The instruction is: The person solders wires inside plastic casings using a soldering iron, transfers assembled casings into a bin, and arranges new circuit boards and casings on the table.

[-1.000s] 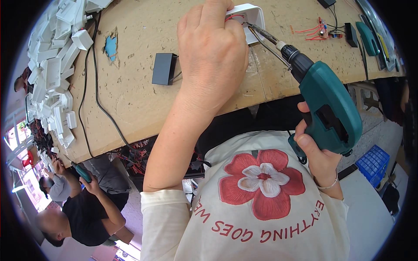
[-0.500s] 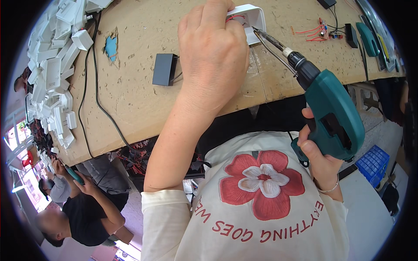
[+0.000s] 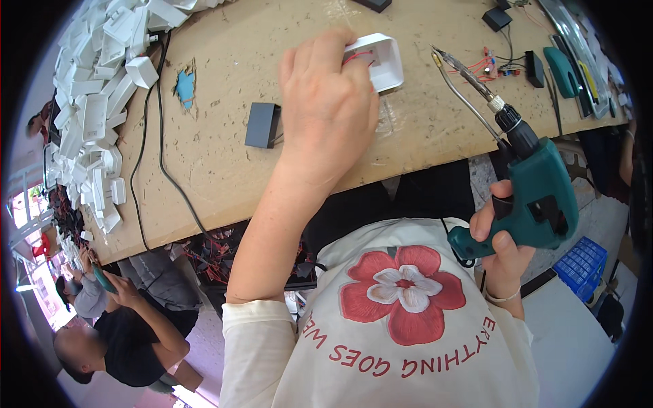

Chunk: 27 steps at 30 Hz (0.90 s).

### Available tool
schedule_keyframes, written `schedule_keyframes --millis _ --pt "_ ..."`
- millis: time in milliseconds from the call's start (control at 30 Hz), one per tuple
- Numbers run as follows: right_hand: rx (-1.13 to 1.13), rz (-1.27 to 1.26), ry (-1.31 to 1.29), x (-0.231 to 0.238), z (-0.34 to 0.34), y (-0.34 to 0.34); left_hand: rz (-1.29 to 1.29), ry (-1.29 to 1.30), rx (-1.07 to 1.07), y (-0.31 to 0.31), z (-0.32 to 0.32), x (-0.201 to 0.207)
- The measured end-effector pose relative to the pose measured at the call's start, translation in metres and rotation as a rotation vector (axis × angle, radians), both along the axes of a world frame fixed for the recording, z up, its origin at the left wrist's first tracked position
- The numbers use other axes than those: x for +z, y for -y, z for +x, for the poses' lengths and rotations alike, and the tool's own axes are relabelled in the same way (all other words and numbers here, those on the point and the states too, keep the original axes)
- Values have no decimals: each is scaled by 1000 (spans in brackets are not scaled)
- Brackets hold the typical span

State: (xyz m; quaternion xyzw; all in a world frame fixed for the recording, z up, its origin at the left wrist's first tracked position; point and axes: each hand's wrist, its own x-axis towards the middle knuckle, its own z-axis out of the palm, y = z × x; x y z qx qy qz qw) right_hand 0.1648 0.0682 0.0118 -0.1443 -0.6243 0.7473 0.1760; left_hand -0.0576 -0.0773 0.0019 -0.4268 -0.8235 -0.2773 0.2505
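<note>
My left hand (image 3: 329,109) is closed on the left end of a small white plastic case (image 3: 389,64) over the worktable. Thin red wires show inside the case; my fingertips are partly hidden. In my right hand (image 3: 502,238) is a green soldering gun (image 3: 541,194), its pistol grip wrapped by the fingers. The gun's metal tip and the thin curved tube beside it point up and left, apart from the case. A black box (image 3: 262,125) with a short wire sits just left of my left wrist.
White plastic cases (image 3: 85,115) lie heaped along the table's left side, beside black cables (image 3: 162,129). Red-wired circuit boards (image 3: 491,66), another black box (image 3: 534,69) and a green tool (image 3: 559,71) lie at the right. A person (image 3: 136,333) works at the lower left.
The soldering gun has drawn back to the right, its tip leaving the white case. My left hand still grips the case, now slightly lower in view. The view has shifted a little.
</note>
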Motion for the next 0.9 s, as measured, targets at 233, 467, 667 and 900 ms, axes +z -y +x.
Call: schedule_keyframes --millis 233,467,667,900 --pt "-59 -381 -187 -25 8 -31 -173 25 62 17 23 35" --pt "-140 -1001 -377 -85 37 -64 401 875 -800 33 92 74" --pt "-148 -1005 -377 -99 32 -65 657 1450 -1721 1 116 106" --pt "-105 -979 -362 -100 29 -66 888 1479 -1834 -14 149 104"
